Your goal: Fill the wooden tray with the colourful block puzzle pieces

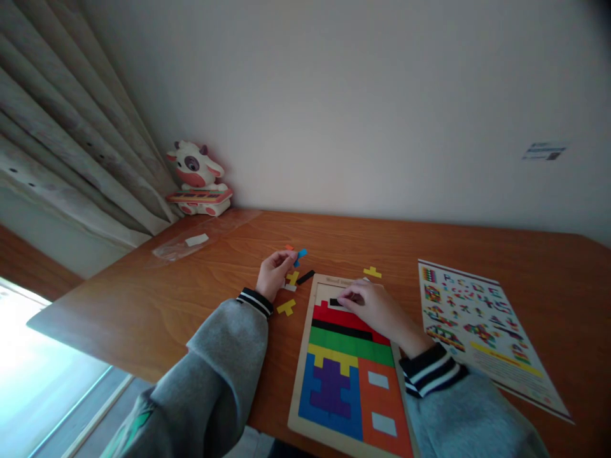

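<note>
Left hand (273, 273) pinches small blue flat block (302, 253), likely light, stiff, best gripped by edges; right hand (365, 305), fingertips bunched near pale wooden tray (299, 381)'s far edge, hold unclear.

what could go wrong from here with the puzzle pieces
1. The blue piece sticks out of the left hand's grip, so it might slip.
2. The right hand is over the board, its fingertips at a small black piece, which could get nudged askew.
3. A loose yellow piece lies near the left cuff, which may brush it aside.
</note>
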Motion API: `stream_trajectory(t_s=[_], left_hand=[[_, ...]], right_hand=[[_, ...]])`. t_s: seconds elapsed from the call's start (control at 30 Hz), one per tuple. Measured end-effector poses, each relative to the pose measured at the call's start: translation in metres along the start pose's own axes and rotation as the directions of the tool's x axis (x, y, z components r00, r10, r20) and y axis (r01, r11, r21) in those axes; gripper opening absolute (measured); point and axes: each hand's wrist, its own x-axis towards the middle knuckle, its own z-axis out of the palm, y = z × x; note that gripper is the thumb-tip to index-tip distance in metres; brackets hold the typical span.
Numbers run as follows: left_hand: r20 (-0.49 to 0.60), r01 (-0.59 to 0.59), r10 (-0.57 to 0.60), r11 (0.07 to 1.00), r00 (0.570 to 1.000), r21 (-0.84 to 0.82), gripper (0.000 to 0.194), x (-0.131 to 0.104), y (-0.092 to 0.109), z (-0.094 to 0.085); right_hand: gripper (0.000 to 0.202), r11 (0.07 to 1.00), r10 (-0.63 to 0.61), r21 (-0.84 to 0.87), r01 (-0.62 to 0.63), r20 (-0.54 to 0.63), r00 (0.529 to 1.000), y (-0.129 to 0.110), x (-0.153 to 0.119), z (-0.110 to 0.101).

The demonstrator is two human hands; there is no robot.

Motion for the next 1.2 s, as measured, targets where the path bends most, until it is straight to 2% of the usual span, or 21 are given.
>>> stream_trajectory(t_s=[0.2, 0.37, 0.47, 0.8, 0.9, 1.0, 1.07, 1.13, 1.2], left_hand=[[0.018, 0.02, -0.02, 1.0, 1.0, 0.003, 0.046, -0.003, 0.003, 0.003], [0.019, 0.003, -0.004, 0.999, 1.0, 0.049, 0.048, -0.003, 0.003, 0.003], [0.034, -0.011, 0.01, 0.999, 0.999, 0.034, 0.047, -0.002, 0.0, 0.001], [0.027, -0.003, 0.002, 0.999, 1.0, 0.038, 0.046, -0.001, 0.002, 0.001], [0.035, -0.011, 0.01, 0.999, 0.999, 0.03, 0.045, -0.002, 0.003, 0.001], [0.038, -0.013, 0.012, 0.999, 0.999, 0.031, 0.044, -0.003, 0.004, 0.001], [0.037, -0.006, 0.004, 0.999, 0.999, 0.039, 0.045, -0.003, 0.003, 0.001], [0.04, 0.004, -0.006, 0.998, 0.999, 0.055, 0.047, -0.003, 0.003, 0.001], [0.054, 0.002, -0.006, 0.997, 0.999, 0.071, 0.049, -0.003, 0.001, 0.001]], right_hand=[[0.014, 0.997, -0.052, -0.059, 0.052, -0.009, 0.999, -0.003, -0.007, 0.004], [0.013, 0.971, -0.102, -0.229, 0.067, -0.143, 0.984, 0.002, -0.008, 0.012], [0.017, 0.964, -0.09, -0.264, 0.041, -0.177, 0.98, 0.004, -0.006, 0.017], [0.023, 0.979, -0.105, -0.186, 0.083, -0.107, 0.989, -0.001, -0.008, 0.014], [0.027, 0.987, -0.098, -0.135, 0.081, -0.125, 0.987, 0.0, -0.009, 0.01], [0.031, 0.996, -0.058, -0.074, 0.041, -0.239, 0.969, 0.005, -0.01, 0.001], [0.032, 0.999, -0.014, -0.048, -0.003, -0.355, 0.935, 0.014, -0.01, -0.005], [0.032, 0.997, 0.014, -0.066, -0.049, -0.452, 0.892, 0.026, -0.011, -0.01], [0.034, 0.986, 0.015, -0.134, -0.094, -0.494, 0.869, 0.037, -0.011, -0.012]])
